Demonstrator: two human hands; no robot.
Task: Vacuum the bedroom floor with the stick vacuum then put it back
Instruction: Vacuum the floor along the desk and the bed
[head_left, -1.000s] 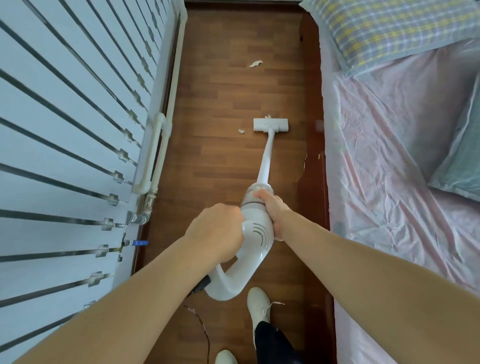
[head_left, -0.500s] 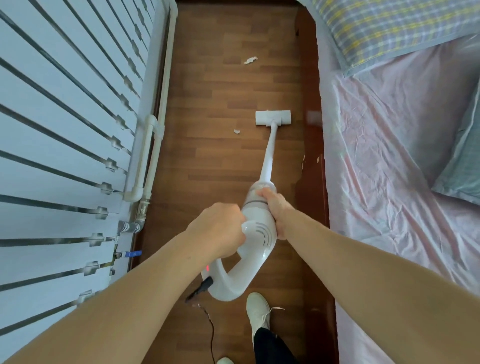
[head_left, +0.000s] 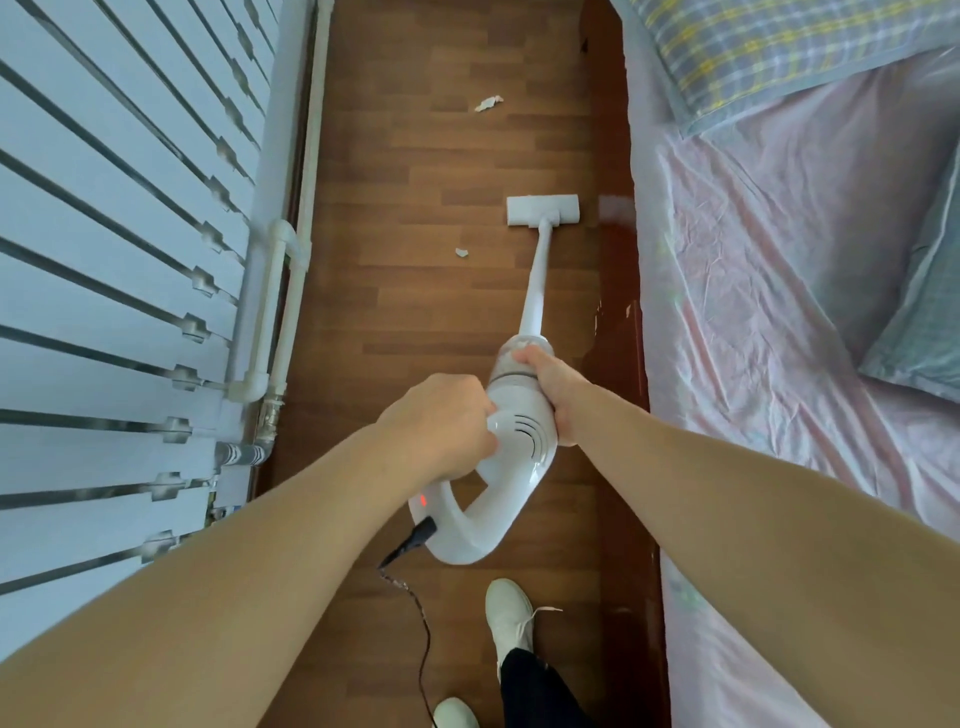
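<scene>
Head view, looking down my two bare arms. To my right lies the bed with a crumpled pink sheet (head_left: 779, 322), bearing a grey-and-yellow plaid pillow (head_left: 769, 47) at the far end and a teal pillow (head_left: 930, 312) at the frame's right edge. To my left stands the pale blue slatted wall panel with metal clips (head_left: 104, 234), with white plastic pipes (head_left: 270, 306) running along its base. Between them runs the strip of brown wood-plank floor (head_left: 415, 171).

On that floor stands the white stick vacuum (head_left: 519, 415), tilted away from me. Its rectangular white floor head (head_left: 543, 211) rests flat on the planks, near the dark wooden bed frame (head_left: 618, 260); the slim tube rises back to the motor body between my hands. A thin black power cord (head_left: 415, 603) leaves the loop handle and trails toward me, and a small red light glows on the handle.

My left hand (head_left: 441, 426) is closed in a fist around the loop handle. My right hand (head_left: 556, 389) is wrapped around the motor body beside the dust cup.

My white shoe (head_left: 509, 618) stands just behind the handle; a second toe shows at the bottom edge.

A larger white paper scrap (head_left: 488, 103) lies well beyond the floor head; a small white scrap (head_left: 461, 253) lies just left of the tube, behind the head.
</scene>
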